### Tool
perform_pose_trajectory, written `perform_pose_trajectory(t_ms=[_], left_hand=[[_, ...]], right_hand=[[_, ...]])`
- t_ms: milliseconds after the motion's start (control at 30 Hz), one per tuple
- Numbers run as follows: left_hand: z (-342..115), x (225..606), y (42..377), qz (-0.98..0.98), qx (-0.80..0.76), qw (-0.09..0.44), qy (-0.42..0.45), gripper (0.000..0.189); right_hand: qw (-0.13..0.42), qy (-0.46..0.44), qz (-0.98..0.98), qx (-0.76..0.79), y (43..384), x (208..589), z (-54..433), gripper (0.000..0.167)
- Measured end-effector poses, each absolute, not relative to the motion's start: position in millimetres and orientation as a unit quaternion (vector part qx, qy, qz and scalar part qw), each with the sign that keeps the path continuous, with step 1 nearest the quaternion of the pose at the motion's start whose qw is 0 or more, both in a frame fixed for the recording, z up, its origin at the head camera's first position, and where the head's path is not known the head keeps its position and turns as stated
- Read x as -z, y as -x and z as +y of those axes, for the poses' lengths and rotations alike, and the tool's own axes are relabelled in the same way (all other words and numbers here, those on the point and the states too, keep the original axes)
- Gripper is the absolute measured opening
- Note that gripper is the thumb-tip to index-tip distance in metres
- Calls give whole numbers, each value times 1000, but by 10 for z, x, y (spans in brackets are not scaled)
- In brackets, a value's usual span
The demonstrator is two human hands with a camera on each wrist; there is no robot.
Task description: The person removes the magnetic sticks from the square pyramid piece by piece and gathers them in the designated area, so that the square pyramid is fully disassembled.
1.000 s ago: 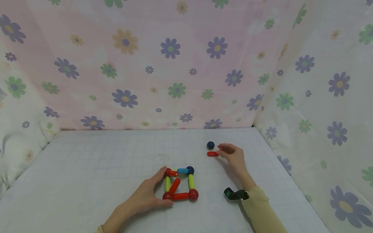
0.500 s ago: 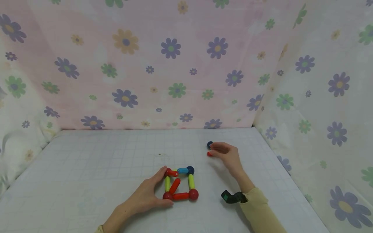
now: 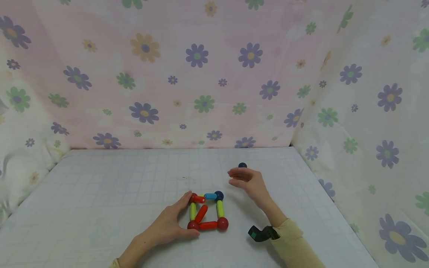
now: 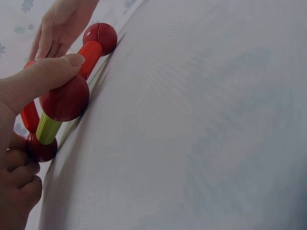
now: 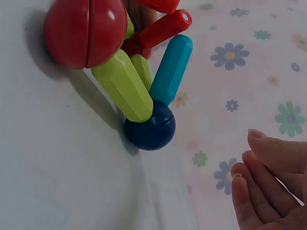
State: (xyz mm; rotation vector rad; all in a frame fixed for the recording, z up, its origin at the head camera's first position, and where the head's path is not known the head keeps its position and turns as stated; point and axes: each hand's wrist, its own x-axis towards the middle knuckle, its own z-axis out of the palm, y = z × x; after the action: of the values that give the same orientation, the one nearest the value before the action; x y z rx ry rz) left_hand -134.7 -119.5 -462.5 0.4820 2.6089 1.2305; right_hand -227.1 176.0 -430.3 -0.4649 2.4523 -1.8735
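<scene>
I observe a four-sided frame (image 3: 208, 225) of rods and balls lying on the white table (image 3: 117, 186), in front of the person. The left hand (image 3: 167, 225) grips its left side, thumb on the near-left red ball (image 3: 193, 225) and forefinger at the far-left red ball (image 3: 193, 197). The right corners carry a red ball (image 3: 222, 223) and a dark blue ball (image 3: 219, 195), joined by a yellow-green rod (image 3: 219, 209). A light blue rod (image 3: 210, 196) projects upward from the blue corner. The right hand (image 3: 249, 184) is held to the right of the frame and beyond it, fingers loosely bent, thumb apart, with nothing visible in its grasp. Just beyond it, partly hidden, sits a second dark blue ball (image 3: 242, 164). Flowered cloth (image 3: 161, 93) backs the table.
</scene>
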Motion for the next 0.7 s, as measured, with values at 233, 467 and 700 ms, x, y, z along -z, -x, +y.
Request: perform_pose_trajectory(t_ms=[233,467,700], left_hand=[[-1190,4602,1340,884,-427,107,-159,112],[-1194,4598,1338,884,-427,104,-161,112],[-1203,4614,1339,882,-429,102,-168,112]], right_hand=[[33,196,782,591,2214,4327,1642,37],[64,207,793,569,2159,4375,1551,36],[93,218,794,560,2126,4448,1473,36]])
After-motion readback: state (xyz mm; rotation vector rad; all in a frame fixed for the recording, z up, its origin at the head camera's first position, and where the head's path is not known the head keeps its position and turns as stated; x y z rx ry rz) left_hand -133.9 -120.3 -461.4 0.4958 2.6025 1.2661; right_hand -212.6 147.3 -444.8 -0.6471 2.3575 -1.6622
